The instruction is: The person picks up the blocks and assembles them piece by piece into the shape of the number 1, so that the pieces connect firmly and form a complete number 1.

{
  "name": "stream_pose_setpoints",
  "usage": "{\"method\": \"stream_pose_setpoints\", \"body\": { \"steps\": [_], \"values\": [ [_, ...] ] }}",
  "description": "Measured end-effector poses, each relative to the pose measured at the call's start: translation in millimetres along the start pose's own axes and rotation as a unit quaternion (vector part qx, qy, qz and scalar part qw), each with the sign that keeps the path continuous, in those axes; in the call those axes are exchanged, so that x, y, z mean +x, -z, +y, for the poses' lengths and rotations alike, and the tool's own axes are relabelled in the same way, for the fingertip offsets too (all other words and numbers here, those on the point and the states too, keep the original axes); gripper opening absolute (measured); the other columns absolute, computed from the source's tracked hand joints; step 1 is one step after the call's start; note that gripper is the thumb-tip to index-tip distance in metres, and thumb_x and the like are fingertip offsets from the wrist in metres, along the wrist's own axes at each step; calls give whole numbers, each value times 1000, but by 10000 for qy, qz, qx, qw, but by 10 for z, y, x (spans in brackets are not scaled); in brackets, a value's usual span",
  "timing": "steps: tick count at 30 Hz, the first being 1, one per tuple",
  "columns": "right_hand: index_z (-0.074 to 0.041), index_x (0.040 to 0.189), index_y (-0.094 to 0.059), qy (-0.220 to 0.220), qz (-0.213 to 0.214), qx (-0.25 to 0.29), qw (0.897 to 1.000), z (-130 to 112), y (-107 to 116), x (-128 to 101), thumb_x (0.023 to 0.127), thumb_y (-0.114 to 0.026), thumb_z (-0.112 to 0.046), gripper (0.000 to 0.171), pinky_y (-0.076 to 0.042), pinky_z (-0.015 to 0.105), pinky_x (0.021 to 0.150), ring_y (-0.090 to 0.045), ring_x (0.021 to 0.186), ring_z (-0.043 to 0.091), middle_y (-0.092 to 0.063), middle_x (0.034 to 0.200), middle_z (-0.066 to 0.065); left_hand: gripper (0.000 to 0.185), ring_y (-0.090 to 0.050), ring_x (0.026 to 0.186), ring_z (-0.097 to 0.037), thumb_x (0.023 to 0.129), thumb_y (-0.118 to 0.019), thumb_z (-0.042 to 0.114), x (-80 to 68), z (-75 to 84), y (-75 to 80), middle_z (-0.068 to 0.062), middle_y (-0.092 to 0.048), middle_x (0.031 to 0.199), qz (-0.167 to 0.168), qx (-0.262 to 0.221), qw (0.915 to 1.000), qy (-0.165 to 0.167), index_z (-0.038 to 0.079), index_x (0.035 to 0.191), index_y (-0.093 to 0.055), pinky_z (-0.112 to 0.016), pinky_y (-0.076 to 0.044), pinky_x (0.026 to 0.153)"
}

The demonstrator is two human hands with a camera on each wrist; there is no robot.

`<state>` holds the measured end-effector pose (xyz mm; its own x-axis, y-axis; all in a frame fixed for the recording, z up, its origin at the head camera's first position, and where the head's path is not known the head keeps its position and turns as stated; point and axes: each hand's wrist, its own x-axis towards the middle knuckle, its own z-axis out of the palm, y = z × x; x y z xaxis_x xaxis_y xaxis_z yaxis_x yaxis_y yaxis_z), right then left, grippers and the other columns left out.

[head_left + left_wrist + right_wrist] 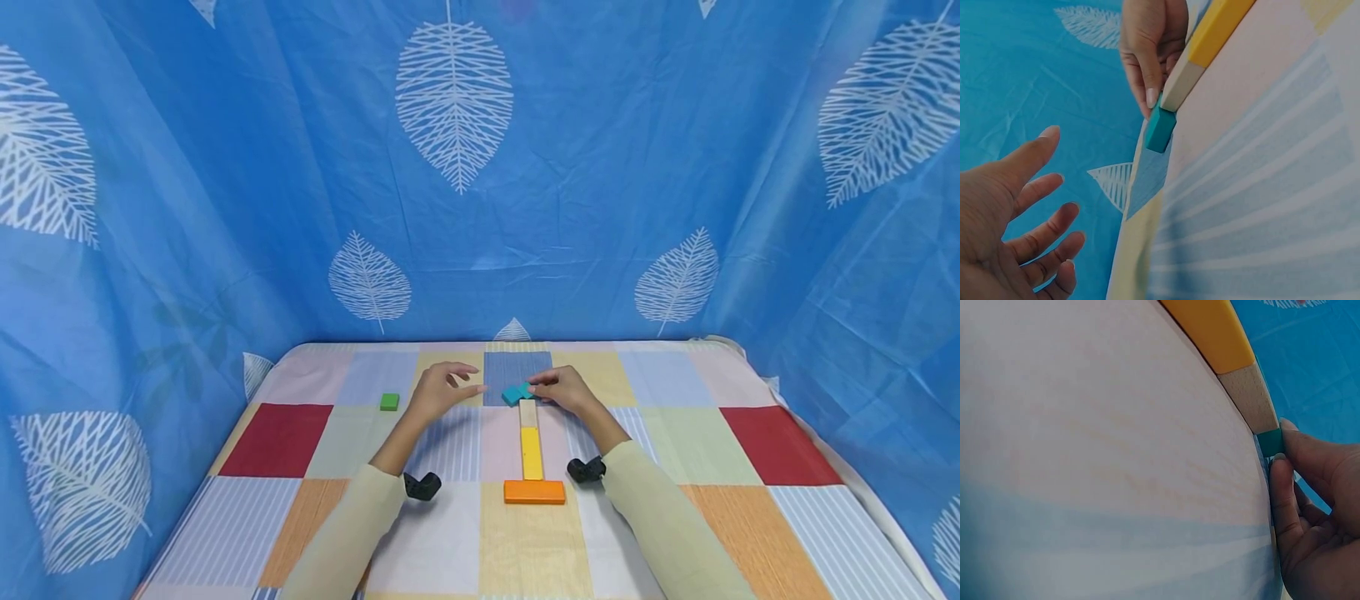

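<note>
A teal block (514,394) lies at the far end of a row of blocks: a beige block (528,412), a yellow block (531,452) and an orange block (534,492) lying crosswise at the near end. My right hand (536,388) pinches the teal block against the beige one. In the right wrist view its fingertips (1280,428) sit on the teal block (1270,442) beside the beige block (1249,397). My left hand (471,384) hovers just left of the teal block with fingers spread, holding nothing. The left wrist view shows the teal block (1160,129) touching the beige block (1182,81).
A small green block (389,402) lies alone to the left of my left hand. The table (780,450) wears a patchwork cloth of coloured squares. Blue leaf-print curtains (600,167) close in the back and both sides.
</note>
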<state>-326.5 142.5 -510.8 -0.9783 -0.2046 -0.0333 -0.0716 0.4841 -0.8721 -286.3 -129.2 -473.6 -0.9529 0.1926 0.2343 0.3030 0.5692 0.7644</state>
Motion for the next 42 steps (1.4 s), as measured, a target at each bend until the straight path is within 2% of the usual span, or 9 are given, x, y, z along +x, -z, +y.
{"method": "stream_pose_setpoints", "body": {
  "steps": [5,10,21,27,32,38,42],
  "values": [
    [1,116,-75,26,-35,45,10000,12,-7,2,94,-73,-13,25,-57,27,71,-65,78,12,-73,103,12,37,-64,93,-30,85,-84,29,-85,44,67,-14,-73,110,121,35,9999,50,10,115,-77,-42,-54,78],
    [1,116,-75,59,-36,54,10000,14,-7,1,94,-73,-12,25,-57,28,71,-65,78,12,-73,104,12,36,-64,92,-27,83,-85,32,-147,81,134,-8,-73,108,211,218,9995,112,15,114,-78,-38,-54,75],
    [1,116,-75,39,-19,-32,10000,27,-8,-5,94,-73,-13,26,-57,27,71,-65,79,13,-73,104,12,38,-61,92,-25,82,-86,30,-258,68,269,-4,-71,108,398,359,9985,124,17,116,-77,-37,-51,72],
    [1,117,-75,5,-21,20,10000,22,-8,-10,94,-73,-13,26,-57,27,71,-65,80,13,-73,105,12,40,-62,94,-29,83,-86,28,-328,33,361,-9,-71,111,387,300,9988,9,14,119,-76,-40,-51,73],
    [0,117,-75,33,-35,57,10000,10,-2,-14,94,-73,-14,26,-57,28,72,-65,80,14,-73,105,13,43,-62,96,-30,83,-86,29,-402,-9,432,-12,-70,115,356,295,9989,113,14,122,-75,-42,-52,75],
    [1,117,-74,109,-118,52,9999,23,5,-7,95,-72,-13,26,-58,29,72,-67,81,14,-73,108,14,45,-61,98,-31,83,-86,26,-496,-127,483,-12,-69,116,386,300,9983,318,13,124,-74,-39,-53,75],
    [3,117,-74,126,-134,42,9998,5,18,-8,95,-72,-12,26,-58,30,72,-68,82,15,-73,109,16,45,-61,99,-32,83,-86,23,-531,-196,533,-11,-69,115,443,237,9984,273,13,124,-73,-37,-53,75]
  ]
}}
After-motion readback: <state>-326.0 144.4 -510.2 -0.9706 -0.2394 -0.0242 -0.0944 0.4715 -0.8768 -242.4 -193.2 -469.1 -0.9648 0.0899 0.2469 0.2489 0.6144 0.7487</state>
